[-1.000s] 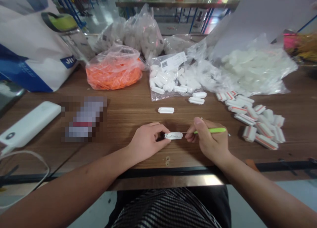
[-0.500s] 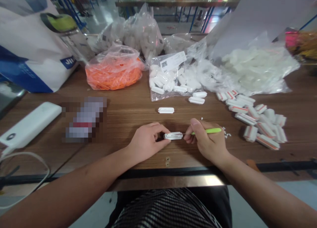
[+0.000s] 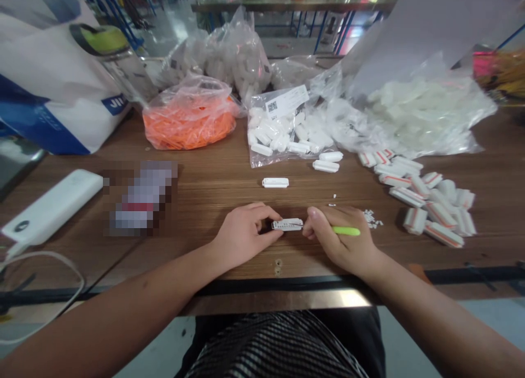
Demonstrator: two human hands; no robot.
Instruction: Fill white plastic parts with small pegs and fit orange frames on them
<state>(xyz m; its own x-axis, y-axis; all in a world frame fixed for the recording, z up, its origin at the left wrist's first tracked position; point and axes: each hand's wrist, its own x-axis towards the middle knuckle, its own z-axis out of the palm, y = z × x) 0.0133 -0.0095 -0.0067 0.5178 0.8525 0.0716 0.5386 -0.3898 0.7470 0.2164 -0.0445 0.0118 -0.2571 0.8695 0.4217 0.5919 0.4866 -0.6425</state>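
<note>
We're reading the labels first, folks: a printed sticker with a QR code (image 3: 287, 102) is riding on a clear bag of white plastic pieces (image 3: 283, 137), and a blue-and-white carrier bag (image 3: 61, 115) is showing blue letters starting "JI", the rest cut off. Down at the action, the left hand (image 3: 241, 236) is pinching a white plastic strip (image 3: 287, 224) between thumb and fingers, holding it just above the table, its tiny printed characters too small for us to read. The right hand (image 3: 342, 238) is curling closed around a lime-green tool handle (image 3: 346, 231), its fingertips (image 3: 311, 216) right up against the strip's right end.

The brown wood-grain table (image 3: 213, 175) is carrying plenty. A separate white strip (image 3: 275, 182) is lying ahead of the hands, white crumbs (image 3: 371, 218) are scattering to the right, and white pieces with orange stripes (image 3: 426, 208) are heaping beside them. A crinkly plastic bag of orange strands (image 3: 188, 121) is bulging at the back, and a smooth white power bank (image 3: 51, 205) is trailing a white cable (image 3: 41, 290) on the left. Beyond, blue metal racks (image 3: 328, 25) are standing on a shiny floor.
</note>
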